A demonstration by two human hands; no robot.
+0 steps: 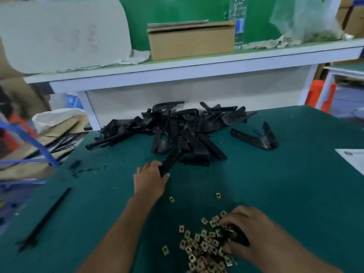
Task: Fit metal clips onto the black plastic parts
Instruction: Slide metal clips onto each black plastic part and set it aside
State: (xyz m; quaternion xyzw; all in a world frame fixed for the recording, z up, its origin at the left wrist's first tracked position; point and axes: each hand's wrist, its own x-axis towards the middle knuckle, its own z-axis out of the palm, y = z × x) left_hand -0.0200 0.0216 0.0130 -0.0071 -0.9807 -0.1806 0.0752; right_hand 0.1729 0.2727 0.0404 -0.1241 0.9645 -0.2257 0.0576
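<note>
The left hand (150, 177) reaches to the near edge of the pile of black plastic parts (177, 131) and grips the near end of one long black part (171, 162), fingers curled over it and thumb on its other side; the far end of that part runs under the pile and is hidden. The pile sits on the green desk (275, 194), heaped so tightly that single pieces are hard to tell apart. Just right of the pile lies one separate V-shaped black part (256, 137). Well to the left of the pile and nearer the camera, a thin black strip (48, 217) lies alone on the desk.

Nearer than the pile, at the bottom of the view, is a heap of brass-coloured metal clips (202, 245), cut off by the lower edge, with a few strays between it and the pile. The right hand (248, 231) rests on the heap's right side, fingers curled down into the clips; something dark shows under its palm, perhaps another black part, but motion blur and the hand itself hide what, if anything, it holds, so I cannot tell its grip.

Behind the pile a white shelf (177, 70) carries a cardboard box (192, 41) and a clear bottle (238, 22), its top cut off. A white paper (352, 160) lies right of the pile, cropped by the edge.
</note>
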